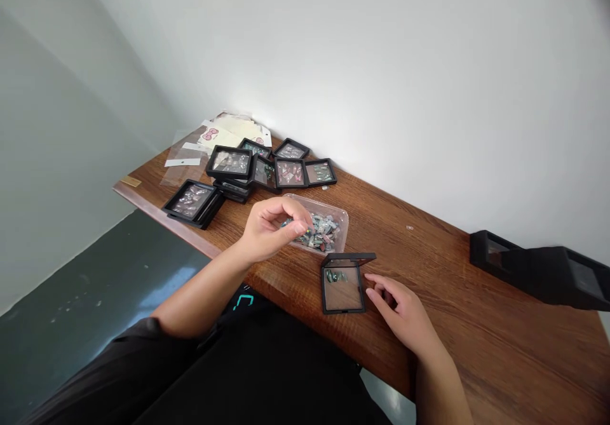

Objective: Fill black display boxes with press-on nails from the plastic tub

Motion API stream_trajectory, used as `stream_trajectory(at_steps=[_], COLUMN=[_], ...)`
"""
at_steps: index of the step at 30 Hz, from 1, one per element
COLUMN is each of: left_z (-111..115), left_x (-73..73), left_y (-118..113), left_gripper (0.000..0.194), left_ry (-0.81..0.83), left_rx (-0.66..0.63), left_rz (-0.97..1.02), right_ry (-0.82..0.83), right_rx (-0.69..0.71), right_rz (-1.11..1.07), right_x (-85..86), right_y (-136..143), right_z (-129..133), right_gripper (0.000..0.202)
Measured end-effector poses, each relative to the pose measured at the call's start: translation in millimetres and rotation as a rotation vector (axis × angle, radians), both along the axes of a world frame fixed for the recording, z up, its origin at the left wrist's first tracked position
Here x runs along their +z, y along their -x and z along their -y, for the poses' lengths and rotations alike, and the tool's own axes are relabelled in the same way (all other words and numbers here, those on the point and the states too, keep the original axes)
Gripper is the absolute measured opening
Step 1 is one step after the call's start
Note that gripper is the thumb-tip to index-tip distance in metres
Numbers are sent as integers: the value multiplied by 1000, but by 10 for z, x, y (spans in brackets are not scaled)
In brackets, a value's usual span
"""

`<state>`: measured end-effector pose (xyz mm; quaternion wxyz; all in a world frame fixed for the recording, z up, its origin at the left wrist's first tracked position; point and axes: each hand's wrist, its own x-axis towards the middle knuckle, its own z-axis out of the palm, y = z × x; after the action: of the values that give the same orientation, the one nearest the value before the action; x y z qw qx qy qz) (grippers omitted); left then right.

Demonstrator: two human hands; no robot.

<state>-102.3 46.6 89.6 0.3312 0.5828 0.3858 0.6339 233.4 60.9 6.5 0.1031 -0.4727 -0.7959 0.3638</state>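
My left hand [279, 225] is over the left part of a clear plastic tub [344, 225], thumb and forefinger pinched together; what they hold, if anything, is too small to name. Many small glossy nail-shaped pieces [324, 231] fill the tub. In front of it lies an open black frame case [343, 291], its lid tilted up at the back. A few dark green pieces [336, 276] sit in a row near the top of its clear film. My right hand [398, 307] rests just right of the case, fingers bent and apart, with nothing seen in it.
Several black cases with glossy pieces [231, 161] are piled at the left, one stack [190, 199] by the front edge. Printed cards [223, 134] and clear bags [183, 161] lie behind. More black cases [538, 269] stand at the right against the wall.
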Motion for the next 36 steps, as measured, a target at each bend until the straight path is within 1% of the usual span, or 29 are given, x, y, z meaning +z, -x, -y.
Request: stream_trajectory(at_steps=[4, 8, 11, 15, 18, 20, 23, 27, 29, 32, 36], left_z=[-43, -55, -29, -34, -113, -186, -286, -353, -370, -399, -438], left_x=[-68, -92, -100, -100, -66, -38, -30, -112, -173, -260, -366], left_y=[-32, -67, -84, -70, -37, -26, -52, -91, -74, -22, 20], left_gripper=[31, 22, 26, 35, 27, 17, 21, 18, 17, 18, 26], left_ry=[50, 100, 128, 172, 247, 302, 328, 314, 308, 291, 272], left_rx=[19, 67, 97, 176, 223, 190, 66, -61, -102, -147, -134], left_rz=[-19, -63, -136, -303, -521, -703, -949, -1177, -1250, -1306, -1312], right_ry=[15, 26, 27, 26, 30, 28, 20, 19, 16, 10, 16], right_rx=[4, 7, 10, 9, 12, 15, 22, 29, 30, 35, 44], right_rz=[12, 18, 23, 35, 46, 50, 45, 34, 31, 34, 42], right_x=[13, 19, 24, 30, 30, 31, 39, 55, 61, 64, 65], right_y=[-1, -5, -9, -9, -9, -9, -3, 16, 30, 50, 60], right_z=[4, 7, 10, 15, 16, 15, 9, 3, 7, 15, 19], right_gripper=[41, 41, 41, 42, 42, 43, 43, 41, 42, 43, 43])
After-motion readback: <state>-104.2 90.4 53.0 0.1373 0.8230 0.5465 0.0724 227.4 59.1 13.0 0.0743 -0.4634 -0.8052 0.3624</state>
